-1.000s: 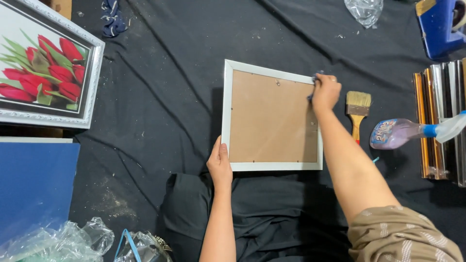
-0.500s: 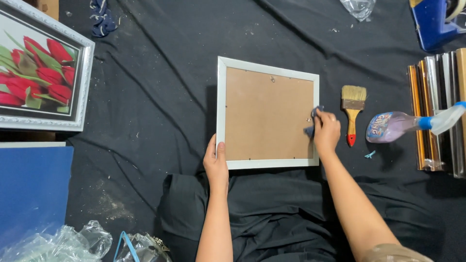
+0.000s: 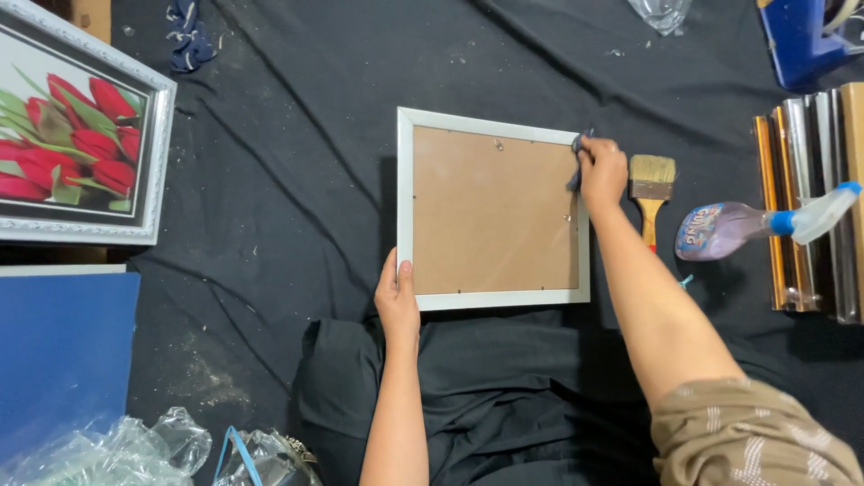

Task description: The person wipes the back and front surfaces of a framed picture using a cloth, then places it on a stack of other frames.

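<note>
White picture frame [image 3: 493, 209] face-down; brown backing board [image 3: 490, 211]

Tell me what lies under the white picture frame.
The white picture frame lies back-up on wrinkled black cloth, which shows all around it. Whatever is directly beneath the frame, and its front face, are covered.

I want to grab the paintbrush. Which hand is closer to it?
Right. The right hand is on the frame's right edge, just left of the paintbrush. The left hand holds the frame's bottom left corner, much farther away.
</note>
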